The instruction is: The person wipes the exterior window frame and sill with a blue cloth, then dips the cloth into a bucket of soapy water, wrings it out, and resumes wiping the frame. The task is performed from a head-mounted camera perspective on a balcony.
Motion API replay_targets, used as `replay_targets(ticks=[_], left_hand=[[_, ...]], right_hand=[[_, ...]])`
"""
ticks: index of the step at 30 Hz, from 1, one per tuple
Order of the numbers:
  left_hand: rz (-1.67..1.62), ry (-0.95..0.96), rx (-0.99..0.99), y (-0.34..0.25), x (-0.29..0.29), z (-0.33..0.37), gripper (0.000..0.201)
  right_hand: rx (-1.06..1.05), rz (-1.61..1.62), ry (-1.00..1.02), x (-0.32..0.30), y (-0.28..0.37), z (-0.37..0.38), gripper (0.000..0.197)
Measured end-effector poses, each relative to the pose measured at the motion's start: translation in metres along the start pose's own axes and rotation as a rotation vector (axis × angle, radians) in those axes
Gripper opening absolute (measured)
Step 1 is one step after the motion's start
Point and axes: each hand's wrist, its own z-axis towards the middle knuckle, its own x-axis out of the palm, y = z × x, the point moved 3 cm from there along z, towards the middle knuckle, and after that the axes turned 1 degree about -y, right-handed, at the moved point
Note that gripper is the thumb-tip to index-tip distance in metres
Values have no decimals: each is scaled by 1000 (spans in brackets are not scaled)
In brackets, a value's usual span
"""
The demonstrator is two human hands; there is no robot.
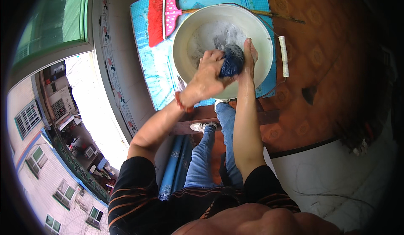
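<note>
A dark blue, bunched piece of cloth (232,60) with pale speckles on top is between my two hands, over a large pale basin (264,76). My left hand (207,76) grips the cloth from its left side with bent fingers, thumb side low; a red bracelet (182,102) circles that wrist. My right hand (249,59) stands edge-up along the cloth's right side, fingers stretched away from me and its palm side against the cloth. Both hands look wet. Greyish sudsy water (216,31) lies in the basin below them.
The basin's wire handle with a white grip (283,56) hangs at its right. A broom with red bristles (156,18) and a pink head lies behind, on the blue patterned cover (145,58) under the basin. A window frame (110,109) runs along the left. My feet (203,127) are below.
</note>
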Motion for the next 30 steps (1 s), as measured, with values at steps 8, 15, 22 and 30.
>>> replay_targets(ticks=[8,15,22,30], left_hand=[[91,-183,151,-67,19,-7,39],[363,-527,-60,39,28,101,37],[660,-47,-156,197,48,102,28],[1252,633,-270,259,124,54,35]], right_hand=[[542,898,642,36,28,-69,35],[255,544,157,22,-22,3,54],[-89,122,-151,23,31,-18,55],[-94,-43,-84,39,18,-23,57]])
